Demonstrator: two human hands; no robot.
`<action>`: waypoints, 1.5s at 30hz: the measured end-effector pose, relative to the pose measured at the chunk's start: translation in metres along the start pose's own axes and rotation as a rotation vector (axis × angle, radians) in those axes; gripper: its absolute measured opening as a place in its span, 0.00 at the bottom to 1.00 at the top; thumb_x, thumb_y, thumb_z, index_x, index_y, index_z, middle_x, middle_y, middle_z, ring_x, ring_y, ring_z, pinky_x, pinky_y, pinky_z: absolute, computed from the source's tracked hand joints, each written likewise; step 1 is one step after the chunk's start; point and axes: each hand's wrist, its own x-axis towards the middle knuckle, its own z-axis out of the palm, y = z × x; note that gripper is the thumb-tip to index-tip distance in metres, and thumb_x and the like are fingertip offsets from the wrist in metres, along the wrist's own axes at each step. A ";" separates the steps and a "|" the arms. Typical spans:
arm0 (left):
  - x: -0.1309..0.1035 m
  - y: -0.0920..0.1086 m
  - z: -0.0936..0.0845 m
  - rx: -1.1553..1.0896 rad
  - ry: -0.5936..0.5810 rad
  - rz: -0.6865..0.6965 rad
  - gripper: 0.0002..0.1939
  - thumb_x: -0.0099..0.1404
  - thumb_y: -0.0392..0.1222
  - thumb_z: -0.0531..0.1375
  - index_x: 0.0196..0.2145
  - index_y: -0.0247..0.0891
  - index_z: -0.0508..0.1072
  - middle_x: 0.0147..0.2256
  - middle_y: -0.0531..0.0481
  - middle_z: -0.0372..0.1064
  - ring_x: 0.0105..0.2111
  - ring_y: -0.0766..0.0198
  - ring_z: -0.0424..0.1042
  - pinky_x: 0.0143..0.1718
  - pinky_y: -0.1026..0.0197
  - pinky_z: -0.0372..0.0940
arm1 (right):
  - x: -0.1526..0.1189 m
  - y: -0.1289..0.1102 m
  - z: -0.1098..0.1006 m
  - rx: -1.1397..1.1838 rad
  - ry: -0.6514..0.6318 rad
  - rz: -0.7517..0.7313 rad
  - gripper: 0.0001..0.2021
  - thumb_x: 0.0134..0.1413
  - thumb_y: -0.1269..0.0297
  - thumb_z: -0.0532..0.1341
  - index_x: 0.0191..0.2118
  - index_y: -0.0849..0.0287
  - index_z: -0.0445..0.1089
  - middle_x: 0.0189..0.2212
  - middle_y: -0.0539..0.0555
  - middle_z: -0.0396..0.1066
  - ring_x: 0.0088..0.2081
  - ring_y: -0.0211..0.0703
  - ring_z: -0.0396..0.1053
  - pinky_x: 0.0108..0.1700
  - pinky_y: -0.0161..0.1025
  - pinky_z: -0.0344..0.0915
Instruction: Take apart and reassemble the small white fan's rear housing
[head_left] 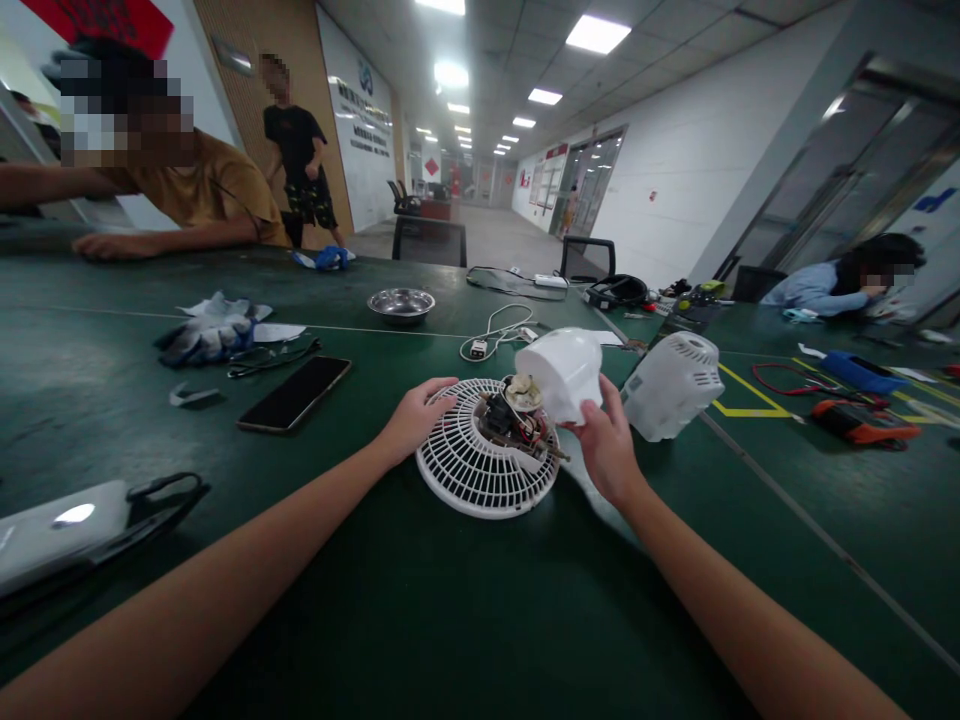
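A round white fan grille (480,489) lies on the green table in front of me, with an exposed fan motor (517,408) and coloured wires on its middle. My left hand (417,422) grips the grille's left rim, thumb on top. In my right hand (609,445) is a white, rounded plastic motor cover (559,365), held tilted just above the motor's right side. Fingers of that hand are partly hidden behind the cover. A white plastic fan base (671,390) stands to the right of the hand.
Left of the grille lie a smartphone (296,394), work gloves (206,335) and a white device (64,530). Behind are a metal bowl (401,305) and a white cable (491,335). A multimeter (862,422) lies right, near a bottle (686,310). Other people sit or stand beyond the table.
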 end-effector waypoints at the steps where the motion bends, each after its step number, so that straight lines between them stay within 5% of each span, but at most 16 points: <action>1: 0.000 0.001 -0.001 0.124 0.011 0.067 0.22 0.70 0.44 0.60 0.59 0.39 0.75 0.62 0.39 0.70 0.60 0.46 0.71 0.62 0.42 0.66 | -0.004 0.000 0.003 -0.082 -0.052 -0.040 0.36 0.53 0.50 0.71 0.66 0.45 0.59 0.44 0.51 0.78 0.43 0.50 0.77 0.50 0.52 0.77; 5: -0.007 0.012 -0.003 0.458 -0.021 0.317 0.23 0.71 0.49 0.59 0.61 0.44 0.74 0.69 0.44 0.61 0.71 0.43 0.55 0.71 0.34 0.47 | -0.013 -0.001 0.005 -0.414 -0.227 -0.166 0.45 0.52 0.54 0.74 0.71 0.45 0.52 0.48 0.55 0.77 0.48 0.54 0.77 0.57 0.62 0.73; 9: -0.017 0.028 -0.001 0.329 -0.228 0.429 0.30 0.71 0.52 0.61 0.68 0.46 0.66 0.64 0.41 0.70 0.63 0.43 0.67 0.66 0.39 0.57 | -0.012 -0.005 0.002 -0.686 -0.313 -0.313 0.42 0.54 0.56 0.72 0.71 0.46 0.55 0.58 0.60 0.72 0.54 0.58 0.74 0.58 0.64 0.72; 15: -0.022 0.043 0.003 0.318 -0.249 0.435 0.37 0.52 0.52 0.76 0.59 0.43 0.76 0.52 0.38 0.76 0.53 0.40 0.71 0.59 0.42 0.61 | -0.011 -0.013 -0.007 -0.806 -0.432 -0.413 0.43 0.54 0.54 0.69 0.72 0.50 0.52 0.67 0.63 0.65 0.62 0.63 0.70 0.59 0.61 0.72; 19: -0.023 0.049 0.007 0.446 -0.336 0.477 0.32 0.53 0.56 0.75 0.53 0.40 0.78 0.49 0.39 0.74 0.47 0.45 0.72 0.51 0.45 0.65 | -0.011 -0.014 -0.010 -0.853 -0.522 -0.486 0.44 0.57 0.49 0.67 0.74 0.51 0.49 0.68 0.63 0.64 0.64 0.65 0.68 0.63 0.64 0.67; 32: -0.026 0.049 0.009 0.369 -0.333 0.392 0.38 0.53 0.54 0.76 0.58 0.39 0.75 0.55 0.36 0.73 0.51 0.41 0.72 0.51 0.47 0.66 | -0.005 -0.022 -0.008 -0.873 -0.545 -0.386 0.40 0.56 0.50 0.70 0.71 0.54 0.58 0.65 0.64 0.69 0.63 0.63 0.70 0.62 0.65 0.68; 45: -0.023 0.043 0.008 0.310 -0.323 0.408 0.42 0.49 0.51 0.78 0.60 0.41 0.75 0.57 0.37 0.74 0.57 0.35 0.68 0.65 0.35 0.55 | -0.011 -0.014 -0.002 -0.992 -0.481 -0.516 0.50 0.53 0.47 0.71 0.75 0.51 0.47 0.69 0.64 0.62 0.66 0.66 0.65 0.65 0.69 0.65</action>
